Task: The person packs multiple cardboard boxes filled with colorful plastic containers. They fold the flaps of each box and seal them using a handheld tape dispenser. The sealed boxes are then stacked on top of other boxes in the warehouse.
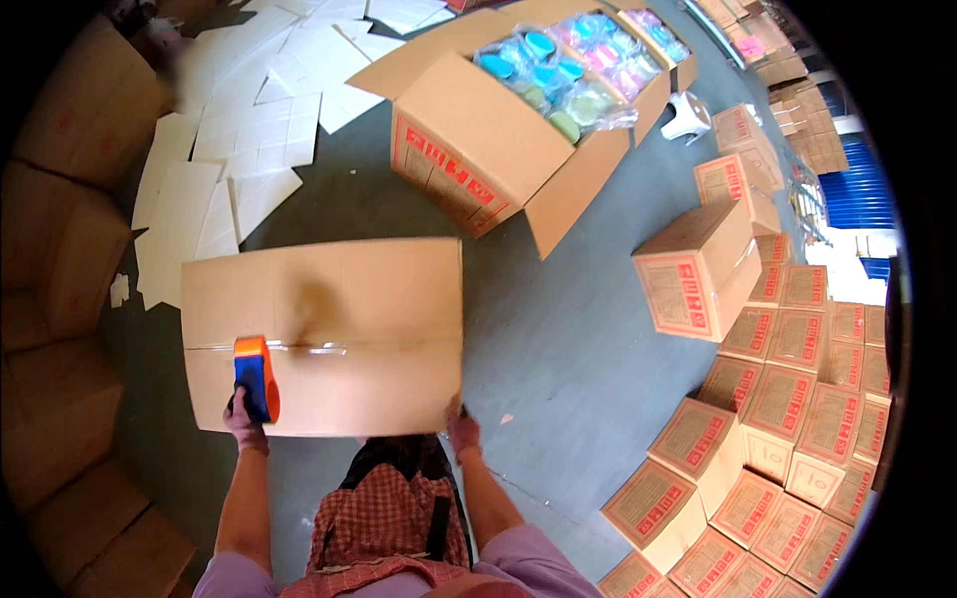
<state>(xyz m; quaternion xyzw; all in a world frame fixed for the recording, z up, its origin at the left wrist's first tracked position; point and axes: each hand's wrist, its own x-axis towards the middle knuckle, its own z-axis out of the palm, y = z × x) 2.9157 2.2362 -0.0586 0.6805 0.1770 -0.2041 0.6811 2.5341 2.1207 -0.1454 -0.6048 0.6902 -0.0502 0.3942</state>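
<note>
A large closed cardboard box (pixel 389 299) lies in front of me, its flaps meeting along a seam that runs left to right. Short strips of shiny clear tape (pixel 324 349) show on the middle of that seam. In my left hand (pixel 242 427) is a blue and orange tape dispenser (pixel 256 384), held over the box's near left part, across the seam's left end. My right hand (pixel 464 431) grips the near right corner of the same box; some of its fingers are hidden by the edge.
Beyond stands an open carton (pixel 488 130) filled with bagged blue, pink and green goods (pixel 568 70). White sheets (pixel 259 130) cover the floor at far left. Brown boxes (pixel 60 399) line the left side. Red-printed cartons (pixel 788 399) are stacked at right, near a white stool (pixel 686 118).
</note>
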